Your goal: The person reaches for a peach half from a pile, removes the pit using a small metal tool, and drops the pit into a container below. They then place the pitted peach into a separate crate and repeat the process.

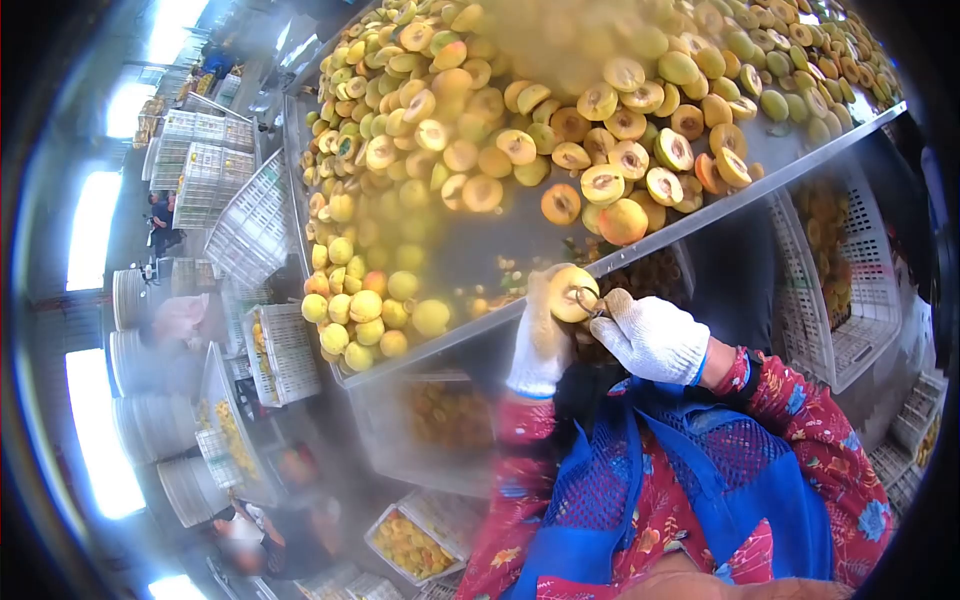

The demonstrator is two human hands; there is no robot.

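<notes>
My left hand [540, 335], in a white knit glove with a tan palm, is closed around a yellow peach half [566, 284] with its cut face turned up. My right hand [655, 335], gloved the same way, pinches a small looped metal pitting tool [586, 298], whose loop lies over the middle of that cut face. Both hands are by the near edge of a metal table [470, 245]. Cut peach halves [602, 184] with brown centres are heaped just beyond my hands. Whole yellow peaches [367, 306] lie together at the table's left corner.
Below the table edge stand a white crate [845, 330] at right and a bin of fruit [430, 415] at left. Another crate of fruit [412, 545] is on the floor. Stacked crates [205, 170] and a person [165, 215] are farther left. Haze blurs part of the view.
</notes>
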